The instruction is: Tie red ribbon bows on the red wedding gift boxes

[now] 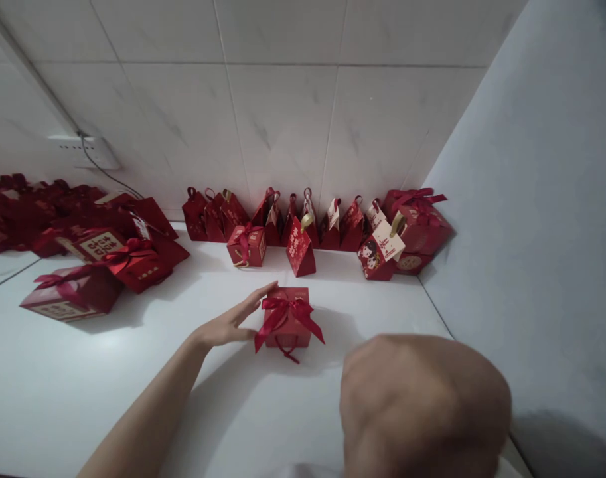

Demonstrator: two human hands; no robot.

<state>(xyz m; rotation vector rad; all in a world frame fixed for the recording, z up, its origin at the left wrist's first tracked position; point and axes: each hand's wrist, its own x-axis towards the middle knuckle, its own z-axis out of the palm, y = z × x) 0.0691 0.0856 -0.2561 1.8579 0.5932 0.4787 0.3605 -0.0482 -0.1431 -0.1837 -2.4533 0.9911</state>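
Observation:
A red gift box (287, 321) with a dark red ribbon bow on top and a cord handle in front stands on the white surface. My left hand (237, 318) reaches in from the lower left. Its fingers are stretched out against the box's left side, with the thumb apart near the ribbon's end. Close to the camera, my right hand (425, 405) looms large and blurred at the lower right. Its fingers are hidden, so what it holds, if anything, does not show. Just behind the box are a small red box (246, 245) with a bow and a pointed red box (300, 251).
Several pointed red boxes line the tiled wall (283, 119). A bowed red box (422, 222) sits in the right corner by a pale side panel (546, 199). Heaped red boxes (78, 289) fill the left, below a wall socket (96, 153) with a cable.

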